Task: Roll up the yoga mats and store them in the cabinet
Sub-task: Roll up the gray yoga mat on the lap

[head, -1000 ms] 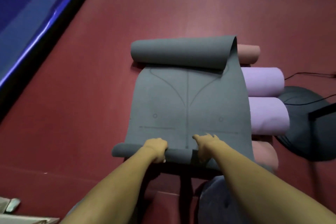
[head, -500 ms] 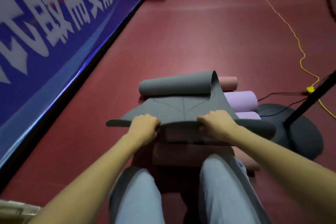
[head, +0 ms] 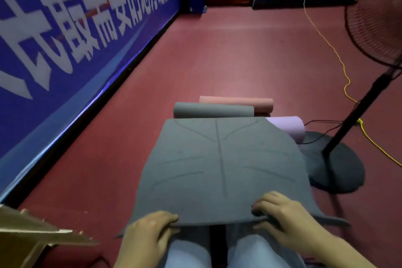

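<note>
Both hands, left (head: 150, 229) and right (head: 280, 213), pinch the near edge of the flat grey foam yoga mat (head: 219, 165), which hides the rolled lilac mat (head: 287, 126) partly; black fan base (head: 339, 169) alongside.

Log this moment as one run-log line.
step: rolling grey mat | left hand: grips near edge | right hand: grips near edge | far end: curled | pink roll, purple roll: beyond
</note>
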### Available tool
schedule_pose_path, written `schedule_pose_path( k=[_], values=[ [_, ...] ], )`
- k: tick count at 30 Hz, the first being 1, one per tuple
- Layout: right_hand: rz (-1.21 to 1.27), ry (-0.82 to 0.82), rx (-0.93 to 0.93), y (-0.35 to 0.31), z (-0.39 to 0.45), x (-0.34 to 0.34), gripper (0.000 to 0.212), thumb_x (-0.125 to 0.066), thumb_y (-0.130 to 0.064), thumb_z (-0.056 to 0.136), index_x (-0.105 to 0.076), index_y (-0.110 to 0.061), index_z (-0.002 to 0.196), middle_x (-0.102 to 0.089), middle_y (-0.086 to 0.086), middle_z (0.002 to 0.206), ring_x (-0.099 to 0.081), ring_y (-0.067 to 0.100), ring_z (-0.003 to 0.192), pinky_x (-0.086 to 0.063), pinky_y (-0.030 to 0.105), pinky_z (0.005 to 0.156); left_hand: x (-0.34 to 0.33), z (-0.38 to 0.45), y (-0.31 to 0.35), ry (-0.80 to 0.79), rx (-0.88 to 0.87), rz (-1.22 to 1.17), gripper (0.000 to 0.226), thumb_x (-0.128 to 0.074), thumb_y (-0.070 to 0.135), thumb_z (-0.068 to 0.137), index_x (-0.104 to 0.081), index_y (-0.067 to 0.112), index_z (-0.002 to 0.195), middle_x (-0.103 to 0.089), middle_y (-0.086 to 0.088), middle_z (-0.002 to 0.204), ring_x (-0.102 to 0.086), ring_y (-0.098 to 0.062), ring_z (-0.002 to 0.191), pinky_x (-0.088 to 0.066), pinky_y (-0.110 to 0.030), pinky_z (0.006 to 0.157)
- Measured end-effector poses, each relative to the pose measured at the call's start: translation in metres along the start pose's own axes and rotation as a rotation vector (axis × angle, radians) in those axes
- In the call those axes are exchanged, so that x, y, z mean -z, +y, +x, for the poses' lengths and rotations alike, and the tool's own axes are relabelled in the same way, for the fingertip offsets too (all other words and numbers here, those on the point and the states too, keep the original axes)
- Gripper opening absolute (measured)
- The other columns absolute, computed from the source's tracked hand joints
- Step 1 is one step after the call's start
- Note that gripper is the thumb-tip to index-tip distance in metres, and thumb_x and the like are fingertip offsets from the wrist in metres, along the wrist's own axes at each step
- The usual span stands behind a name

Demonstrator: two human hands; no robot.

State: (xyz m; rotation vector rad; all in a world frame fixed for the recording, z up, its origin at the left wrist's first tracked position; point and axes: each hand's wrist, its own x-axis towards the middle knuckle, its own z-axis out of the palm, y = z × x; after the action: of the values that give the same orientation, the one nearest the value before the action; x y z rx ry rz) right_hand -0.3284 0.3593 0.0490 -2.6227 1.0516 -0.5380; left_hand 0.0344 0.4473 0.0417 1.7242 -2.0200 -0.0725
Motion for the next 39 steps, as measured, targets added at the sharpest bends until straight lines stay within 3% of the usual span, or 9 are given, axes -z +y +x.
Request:
schedule_pose_path(
  k=[5, 8, 11, 14, 18, 20, 24, 32, 39],
  values=[
    [0.115, 0.078, -0.021, -0.004, 0.0, 0.004, 0.026, -0.066, -0.05, 0.091, -0.06, -0.034, 0.111, -0.064, -0.021, 0.099, -0.065, 0.003, 0.09, -0.053, 0.026, 0.073, -0.015, -0.012, 0.003, 0.04, 0.109, -0.121, 0.051, -0.06, 0.076, 0.08, -0.076, 0.03, 0.095, -0.068, 0.022, 0.097, -0.062, 0.0, 0.089, -0.048, -0.022, 0.078],
    [0.134, -0.002, 0.066, -0.002, 0.009, 0.011, 0.015, -0.059, -0.045, 0.098, -0.058, -0.033, 0.107, -0.06, -0.02, 0.091, -0.06, 0.005, 0.08, -0.052, 0.03, 0.066, -0.007, 0.002, -0.004, 0.005, 0.178, -0.115, 0.067, -0.039, 0.088, 0.085, -0.074, 0.031, 0.079, -0.067, 0.021, 0.079, -0.063, -0.002, 0.075, -0.048, -0.028, 0.067],
    [0.109, 0.015, 0.055, 0.001, 0.021, 0.015, 0.014, -0.057, -0.043, 0.098, -0.056, -0.035, 0.11, -0.064, -0.019, 0.091, -0.064, 0.009, 0.079, -0.052, 0.031, 0.066, -0.001, 0.032, -0.007, -0.061, 0.265, -0.017, 0.083, -0.032, 0.094, 0.078, -0.061, 0.018, 0.06, -0.055, 0.006, 0.055, -0.055, -0.012, 0.057, -0.04, -0.038, 0.055],
    [0.086, 0.047, 0.04, 0.006, 0.027, 0.013, 0.01, -0.054, -0.037, 0.1, -0.056, -0.036, 0.109, -0.062, -0.019, 0.096, -0.063, 0.014, 0.078, -0.051, 0.033, 0.066, 0.0, 0.062, -0.004, -0.197, 0.34, 0.155, 0.089, -0.024, 0.093, 0.07, -0.06, 0.011, 0.066, -0.054, -0.002, 0.053, -0.055, -0.016, 0.059, -0.034, -0.037, 0.054],
    [0.074, 0.074, 0.008, 0.014, 0.028, 0.014, 0.009, -0.058, -0.036, 0.1, -0.062, -0.028, 0.103, -0.058, -0.015, 0.11, -0.062, 0.016, 0.087, -0.053, 0.038, 0.067, -0.007, 0.081, 0.0, -0.284, 0.369, 0.194, 0.088, -0.025, 0.093, 0.065, -0.062, 0.013, 0.069, -0.057, 0.001, 0.056, -0.055, -0.013, 0.061, -0.031, -0.034, 0.052],
    [-0.031, 0.109, 0.024, 0.015, 0.025, 0.011, 0.013, -0.062, -0.035, 0.098, -0.067, -0.024, 0.097, -0.06, -0.01, 0.111, -0.06, 0.021, 0.1, -0.051, 0.04, 0.074, -0.015, 0.074, 0.0, -0.213, 0.373, 0.111, 0.069, -0.04, 0.088, 0.065, -0.06, 0.022, 0.065, -0.057, 0.009, 0.06, -0.053, -0.008, 0.064, -0.033, -0.033, 0.055],
    [-0.234, 0.174, -0.023, -0.004, 0.019, 0.005, 0.011, -0.065, -0.036, 0.088, -0.068, -0.025, 0.085, -0.061, -0.005, 0.108, -0.052, 0.029, 0.105, -0.04, 0.039, 0.077, -0.029, 0.053, 0.006, 0.004, 0.173, -0.081, 0.036, -0.066, 0.062, 0.071, -0.047, 0.032, 0.07, -0.049, 0.019, 0.07, -0.046, -0.007, 0.072, -0.036, -0.026, 0.062],
    [-0.343, 0.062, -0.067, -0.013, 0.024, -0.002, 0.026, -0.064, -0.048, 0.084, -0.063, -0.025, 0.073, -0.051, -0.006, 0.082, -0.046, 0.025, 0.075, -0.031, 0.036, 0.059, -0.037, 0.041, 0.011, 0.113, -0.113, 0.086, 0.026, -0.057, 0.04, 0.097, -0.063, 0.021, 0.081, -0.054, 0.007, 0.084, -0.052, -0.022, 0.072, -0.04, -0.035, 0.066],
    [-0.345, 0.075, -0.1, -0.013, 0.021, -0.004, 0.02, -0.056, -0.043, 0.08, -0.065, -0.026, 0.076, -0.055, -0.01, 0.082, -0.056, 0.026, 0.082, -0.039, 0.035, 0.058, -0.036, 0.029, 0.013, 0.115, -0.132, 0.159, 0.046, -0.069, 0.066, 0.082, -0.076, 0.021, 0.09, -0.068, 0.004, 0.1, -0.059, -0.023, 0.082, -0.04, -0.036, 0.071]
  ],
)
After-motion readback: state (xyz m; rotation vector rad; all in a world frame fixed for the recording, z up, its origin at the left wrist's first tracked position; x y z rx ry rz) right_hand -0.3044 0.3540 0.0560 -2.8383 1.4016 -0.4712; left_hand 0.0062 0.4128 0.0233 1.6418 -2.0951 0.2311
